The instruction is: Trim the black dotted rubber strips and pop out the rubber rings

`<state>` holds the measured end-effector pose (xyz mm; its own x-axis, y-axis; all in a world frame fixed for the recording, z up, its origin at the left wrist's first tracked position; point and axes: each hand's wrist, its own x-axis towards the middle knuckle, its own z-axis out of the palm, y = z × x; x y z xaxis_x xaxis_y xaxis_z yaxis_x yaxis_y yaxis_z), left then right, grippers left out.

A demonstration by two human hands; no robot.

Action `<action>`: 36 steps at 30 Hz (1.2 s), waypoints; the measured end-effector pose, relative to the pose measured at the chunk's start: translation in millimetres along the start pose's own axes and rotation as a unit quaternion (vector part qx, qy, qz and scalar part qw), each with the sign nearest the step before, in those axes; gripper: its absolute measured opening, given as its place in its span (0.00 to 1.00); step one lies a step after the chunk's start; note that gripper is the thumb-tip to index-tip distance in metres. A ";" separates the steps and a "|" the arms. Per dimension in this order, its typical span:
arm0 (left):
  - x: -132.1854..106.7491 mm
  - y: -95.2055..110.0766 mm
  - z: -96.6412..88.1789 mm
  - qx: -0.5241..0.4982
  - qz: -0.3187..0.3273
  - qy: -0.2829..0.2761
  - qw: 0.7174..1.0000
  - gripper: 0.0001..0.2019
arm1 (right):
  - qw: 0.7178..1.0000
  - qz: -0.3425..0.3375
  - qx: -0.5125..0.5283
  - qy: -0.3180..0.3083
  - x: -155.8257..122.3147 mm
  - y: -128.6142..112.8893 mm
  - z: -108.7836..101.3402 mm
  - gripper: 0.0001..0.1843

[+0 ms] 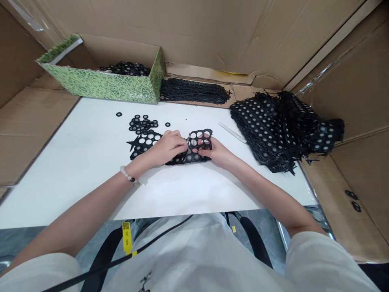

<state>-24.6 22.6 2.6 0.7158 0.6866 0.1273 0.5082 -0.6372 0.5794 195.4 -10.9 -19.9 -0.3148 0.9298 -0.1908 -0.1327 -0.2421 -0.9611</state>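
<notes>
My left hand (pixel 168 148) and right hand (pixel 215 152) both grip the black perforated sheet (pixel 190 157), which looks light and floppy, so I'd hold it by its solid webbing, not a thin edge.

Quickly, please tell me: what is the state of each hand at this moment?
Left hand: closed, holding the black perforated sheet.
Right hand: closed, holding the same black perforated sheet.

Box (pixel 100 87) behind board (pixel 75 162), punched sheets (pixel 267 134) right
</notes>
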 end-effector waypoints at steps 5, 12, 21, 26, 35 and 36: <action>-1.1 -29.0 -20.5 0.001 -0.193 0.207 0.959 0.13 | 0.999 0.008 0.006 0.036 -0.4 -2.4 -1.9 0.24; -13.5 -66.4 -44.4 0.168 -0.330 0.253 0.894 0.14 | 0.995 0.028 -0.010 0.098 -1.0 -2.5 3.6 0.18; -4.6 3.1 -13.0 0.114 -0.022 0.047 0.992 0.25 | 0.998 0.033 0.040 0.020 -6.4 -10.3 5.8 0.26; -6.7 18.9 8.2 0.095 0.007 -0.022 0.995 0.27 | 0.999 0.030 0.031 0.001 -7.6 -9.3 7.0 0.24; -0.7 -17.9 -14.0 -0.001 -0.137 0.114 0.984 0.18 | 0.999 -0.012 -0.048 0.008 -5.7 -3.4 -0.5 0.25; -1.5 -25.9 -20.8 0.008 -0.172 0.160 0.972 0.17 | 0.998 -0.006 -0.059 0.002 -5.6 -3.8 -2.3 0.25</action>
<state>-48.8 45.4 4.1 0.3180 0.9321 0.1732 0.7007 -0.3542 0.6193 199.9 -14.5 -15.6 -0.3110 0.9332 -0.1799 -0.0242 -0.1970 -0.9801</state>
